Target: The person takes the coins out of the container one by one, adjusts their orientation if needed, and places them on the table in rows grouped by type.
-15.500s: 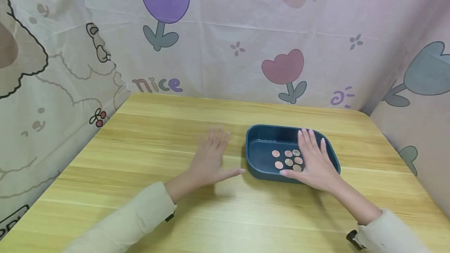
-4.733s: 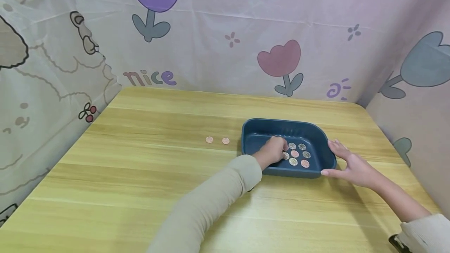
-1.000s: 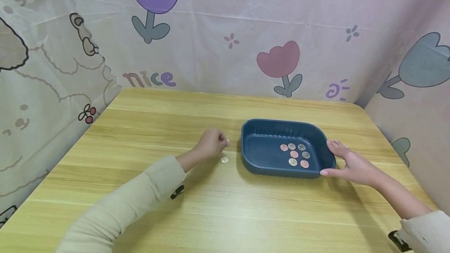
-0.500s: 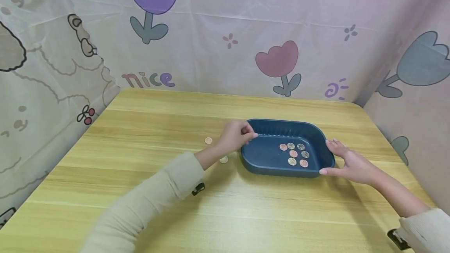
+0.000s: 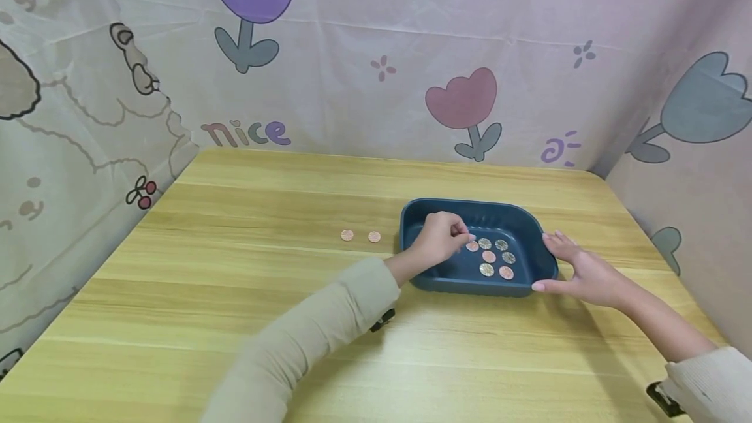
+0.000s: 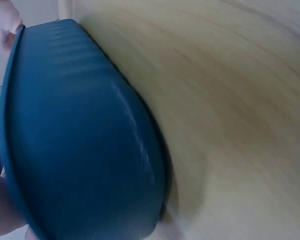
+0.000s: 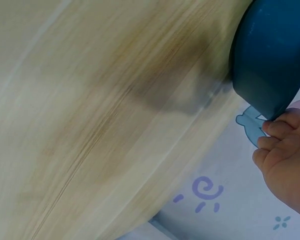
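Note:
Inside the dark blue tray (image 5: pixel 476 286), my left hand (image 5: pixel 439 240) hovers with curled fingers and thumb tip near the index finger. Just below those tips lies a copper coin (image 5: pixel 472 247); no coin shows between them. Several more copper, brassy and darker coins (image 5: pixel 489 257) lie flat on the tray floor. My right hand (image 5: pixel 587 276) holds the tray's right end, thumb at the front corner and fingers on the side rim. Right wrist view: its fingers (image 7: pixel 280 132) touch the tray rim. Left wrist view: the tray wall (image 6: pixel 80 135) hides most of the left hand.
On the wooden table (image 5: pixel 264 292), a copper coin (image 5: pixel 347 235) and another coin (image 5: pixel 374 237) lie left of the tray. My left sleeve (image 5: pixel 329 318) crosses the tabletop before the tray. A printed cloth (image 5: pixel 352 83) hangs behind the table and at both sides.
Over the last second my left hand has moved right, from the table coins to inside the tray. The third table coin is now behind the sleeve. The right hand stays on the tray.

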{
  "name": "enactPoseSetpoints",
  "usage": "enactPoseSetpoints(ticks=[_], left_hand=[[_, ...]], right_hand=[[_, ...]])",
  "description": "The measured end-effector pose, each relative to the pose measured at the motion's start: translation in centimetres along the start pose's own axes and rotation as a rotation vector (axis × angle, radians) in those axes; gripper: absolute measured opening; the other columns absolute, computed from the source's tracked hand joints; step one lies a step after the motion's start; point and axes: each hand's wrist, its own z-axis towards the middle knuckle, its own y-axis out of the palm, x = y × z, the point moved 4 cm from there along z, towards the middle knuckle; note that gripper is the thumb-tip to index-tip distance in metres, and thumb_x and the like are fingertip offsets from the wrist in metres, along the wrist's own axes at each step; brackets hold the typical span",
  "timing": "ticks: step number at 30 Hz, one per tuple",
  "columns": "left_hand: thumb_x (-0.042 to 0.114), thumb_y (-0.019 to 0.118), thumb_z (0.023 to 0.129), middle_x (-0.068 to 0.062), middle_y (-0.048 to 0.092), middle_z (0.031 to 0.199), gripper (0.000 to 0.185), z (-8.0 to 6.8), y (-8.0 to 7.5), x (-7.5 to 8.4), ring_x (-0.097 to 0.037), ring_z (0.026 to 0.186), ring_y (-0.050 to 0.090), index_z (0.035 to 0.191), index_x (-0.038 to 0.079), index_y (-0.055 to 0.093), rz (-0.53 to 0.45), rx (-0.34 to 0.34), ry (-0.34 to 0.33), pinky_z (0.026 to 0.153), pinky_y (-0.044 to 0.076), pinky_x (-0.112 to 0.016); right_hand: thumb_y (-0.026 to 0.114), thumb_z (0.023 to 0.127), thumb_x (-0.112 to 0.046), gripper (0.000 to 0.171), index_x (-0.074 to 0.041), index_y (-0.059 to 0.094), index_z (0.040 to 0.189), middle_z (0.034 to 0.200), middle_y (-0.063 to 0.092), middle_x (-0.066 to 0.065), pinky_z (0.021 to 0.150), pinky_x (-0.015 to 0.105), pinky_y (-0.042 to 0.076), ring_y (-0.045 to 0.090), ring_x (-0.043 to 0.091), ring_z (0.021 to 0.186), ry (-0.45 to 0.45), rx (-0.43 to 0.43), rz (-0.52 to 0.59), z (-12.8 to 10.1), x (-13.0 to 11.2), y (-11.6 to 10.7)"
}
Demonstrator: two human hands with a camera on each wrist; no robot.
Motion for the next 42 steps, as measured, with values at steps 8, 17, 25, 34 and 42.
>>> enactPoseSetpoints(ticks=[8,17,25,34,42], left_hand=[[0.015,0.064,0.087,-0.005,0.062,0.063,0.017,1.2,2.8,0.2,-0.005,0.048,0.046,0.078,0.002,0.067,-0.002,0.009,-0.036,0.044,0.034,-0.015],[0.017,0.067,0.085,0.001,0.067,0.071,0.017,1.6,5.4,0.8,-0.003,0.053,0.050,0.073,0.006,0.068,0.146,-0.035,-0.109,0.048,0.036,-0.014],[0.019,0.069,0.084,0.005,0.049,0.052,0.034,1.6,6.5,0.7,-0.005,0.051,0.047,0.055,0.012,0.053,0.345,-0.123,-0.242,0.049,0.035,-0.018],[0.028,0.073,0.080,0.005,0.067,0.082,0.015,1.9,7.0,0.5,-0.006,0.066,0.058,0.087,0.016,0.068,0.576,-0.195,-0.225,0.054,0.042,-0.021],[0.021,0.073,0.080,0.007,0.069,0.100,0.020,1.8,6.8,0.5,-0.007,0.090,0.065,0.098,0.019,0.068,0.610,-0.188,-0.179,0.069,0.051,-0.020]], right_hand=[[0.075,0.075,-0.037,0.098,0.011,0.022,0.141,0.145,0.020,0.036,0.102,0.068,0.017,0.010,0.051,0.136,-0.007,-0.001,0.002,0.2,-0.1,0.0],[0.074,0.075,-0.037,0.097,0.011,0.022,0.141,0.145,0.019,0.037,0.101,0.068,0.017,0.011,0.052,0.136,-0.009,0.001,0.003,0.2,0.0,0.1],[0.075,0.075,-0.036,0.097,0.011,0.021,0.141,0.145,0.018,0.037,0.102,0.068,0.017,0.010,0.051,0.136,-0.006,0.006,0.014,0.0,0.0,0.1],[0.075,0.075,-0.036,0.097,0.012,0.022,0.141,0.145,0.019,0.037,0.103,0.067,0.016,0.010,0.051,0.136,-0.015,0.012,0.008,0.0,0.2,0.0],[0.075,0.075,-0.037,0.098,0.011,0.021,0.141,0.145,0.017,0.036,0.102,0.067,0.016,0.009,0.051,0.137,-0.002,0.006,0.017,-0.1,0.1,0.1]])
